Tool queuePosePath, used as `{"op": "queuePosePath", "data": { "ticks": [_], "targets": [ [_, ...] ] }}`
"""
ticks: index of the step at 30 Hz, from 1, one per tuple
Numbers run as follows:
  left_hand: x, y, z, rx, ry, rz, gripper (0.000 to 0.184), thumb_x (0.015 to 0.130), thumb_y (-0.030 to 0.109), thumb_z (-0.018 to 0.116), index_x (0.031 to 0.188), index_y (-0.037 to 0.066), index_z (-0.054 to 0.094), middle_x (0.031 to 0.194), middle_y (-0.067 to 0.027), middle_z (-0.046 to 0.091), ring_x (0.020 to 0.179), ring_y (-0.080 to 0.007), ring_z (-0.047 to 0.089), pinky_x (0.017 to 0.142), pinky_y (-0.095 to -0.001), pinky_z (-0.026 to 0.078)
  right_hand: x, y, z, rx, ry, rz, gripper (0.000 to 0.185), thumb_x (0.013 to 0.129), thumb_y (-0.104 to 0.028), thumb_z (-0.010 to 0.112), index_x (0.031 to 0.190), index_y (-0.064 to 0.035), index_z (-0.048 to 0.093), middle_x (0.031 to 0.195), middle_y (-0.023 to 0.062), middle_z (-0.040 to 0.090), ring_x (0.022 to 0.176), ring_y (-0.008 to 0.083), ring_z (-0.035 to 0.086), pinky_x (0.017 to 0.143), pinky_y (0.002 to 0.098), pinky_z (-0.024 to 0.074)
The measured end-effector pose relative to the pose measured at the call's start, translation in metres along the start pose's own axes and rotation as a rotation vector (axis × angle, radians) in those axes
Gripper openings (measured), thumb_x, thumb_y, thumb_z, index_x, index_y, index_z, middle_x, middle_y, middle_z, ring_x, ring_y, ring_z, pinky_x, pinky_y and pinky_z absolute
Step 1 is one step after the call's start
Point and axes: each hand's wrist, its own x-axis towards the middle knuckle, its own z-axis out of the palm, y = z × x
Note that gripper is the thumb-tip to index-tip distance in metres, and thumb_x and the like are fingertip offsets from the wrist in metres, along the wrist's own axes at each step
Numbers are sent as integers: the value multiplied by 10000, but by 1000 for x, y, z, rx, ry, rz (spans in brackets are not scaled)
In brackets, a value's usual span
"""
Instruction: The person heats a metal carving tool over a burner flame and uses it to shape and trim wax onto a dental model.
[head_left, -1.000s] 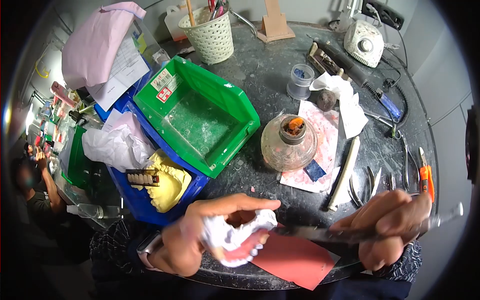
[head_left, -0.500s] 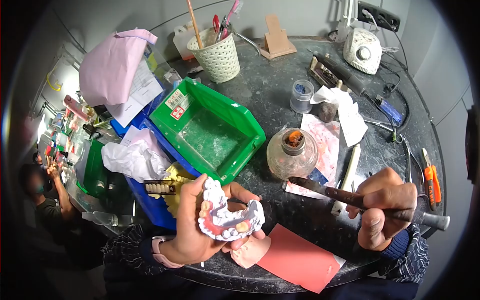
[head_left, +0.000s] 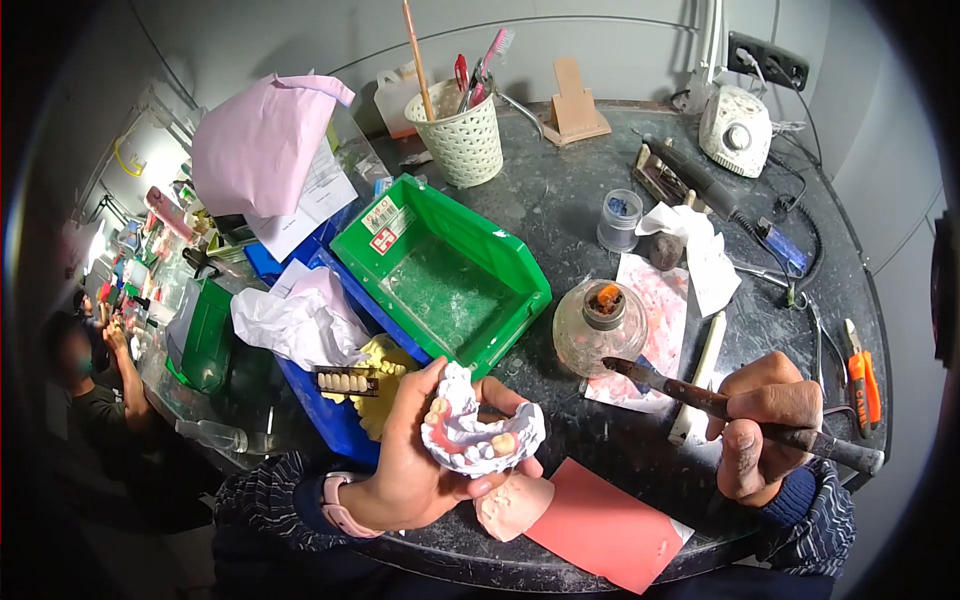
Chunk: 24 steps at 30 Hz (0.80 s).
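My left hand [head_left: 405,475] is closed around a white plaster dental model [head_left: 468,458], tilted so its arch faces up. Pink wax and a few yellowish artificial teeth sit on the model. My right hand [head_left: 768,420] grips a wax knife [head_left: 685,392] with a dark, stained blade pointing left. The blade's tip is close to the lower front of a glass spirit burner [head_left: 590,340], which has an orange glow at its neck. Below the model lie a pale pink moulded piece [head_left: 512,507] and a flat red-pink wax sheet [head_left: 610,525].
A green bin [head_left: 450,290] stands behind my left hand, beside a blue bin [head_left: 325,425] with crumpled paper [head_left: 300,315] and a strip of teeth [head_left: 346,382]. Orange-handled pliers [head_left: 865,385], a white basket [head_left: 460,140] and a white control box [head_left: 735,130] surround the bench. Another person [head_left: 100,390] sits at left.
The view has shifted, so the bench items appear farther right and lower. Both hands keep their holds; the knife has moved slightly up relative to the burner.
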Motion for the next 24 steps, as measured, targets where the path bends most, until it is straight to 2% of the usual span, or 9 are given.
{"op": "queuePosePath", "data": {
  "ticks": [4, 5, 8, 9, 12, 13, 14, 16, 24],
  "targets": [
    [1, 0, 2, 11, -39, -5, 607, 849, 506, 217, 941, -23, 499, 747, -242, 564, 422, -205, 474, 438, -269, 401, 0, 5, 10, 14, 200, 48, 146, 763, -62, 587, 845, -4, 482, 636, 106, 541, 534, 161, 550, 492, 245, 443],
    [2, 0, 6, 105, 14, 6, 620, 832, 551, 197, 941, 23, 504, 758, -251, 585, 437, -192, 489, 375, -248, 338, 2, 7, 12, 103, 220, 67, 117, 783, -19, 526, 872, 16, 459, 713, 133, 530, 573, 161, 563, 506, 238, 447],
    [3, -3, 19, 179, 80, 71, 657, 825, 566, 184, 1011, 6, 472, 841, -275, 569, 508, -213, 512, 415, -273, 363, 4, 3, 16, 252, 244, 263, 106, 805, 40, 492, 902, 41, 449, 848, 146, 500, 671, 180, 594, 578, 252, 501],
    [1, -2, 20, 257, 28, 96, 680, 827, 567, 166, 1068, -10, 433, 956, -287, 534, 678, -254, 562, 508, -285, 406, 4, 3, 16, 294, 257, 328, 114, 813, 33, 498, 915, 43, 450, 866, 134, 503, 689, 178, 597, 611, 259, 515],
    [2, -13, 18, 431, 59, 239, 689, 827, 566, 148, 1085, -18, 406, 1010, -277, 511, 838, -290, 566, 658, -315, 457, 3, 8, 18, 197, 242, 384, 106, 853, -43, 464, 940, 7, 432, 807, 123, 538, 608, 157, 575, 533, 259, 501],
    [6, -8, 9, 510, -165, 270, 553, 848, 447, 367, 1120, -33, 358, 1048, -250, 499, 953, -277, 541, 808, -345, 443, 4, 8, 19, 200, 260, 407, 114, 857, -63, 471, 944, 2, 434, 767, 112, 559, 594, 146, 575, 521, 257, 499],
    [2, -9, 11, 673, -185, 349, 556, 754, 172, 625, 1144, -37, 288, 1013, -225, 525, 972, -235, 535, 855, -347, 426, 4, 8, 19, 209, 256, 417, 118, 856, -65, 476, 944, 1, 434, 768, 112, 561, 589, 146, 575, 519, 256, 499],
    [-6, -5, 21, 872, -189, 367, 677, 601, -23, 730, 1096, -17, 269, 957, -202, 558, 942, -201, 554, 814, -309, 444, 4, 10, 18, 225, 245, 441, 125, 854, -69, 484, 946, -1, 432, 771, 113, 564, 578, 145, 575, 516, 254, 499],
    [-9, -6, 13, 1328, -137, 573, 627, 575, 45, 780, 987, 20, 308, 817, -120, 559, 776, -186, 618, 665, -254, 501, 6, 9, 18, 257, 270, 506, 186, 819, 7, 518, 970, 33, 413, 772, 132, 566, 614, 144, 588, 561, 242, 501]
  ]
}}
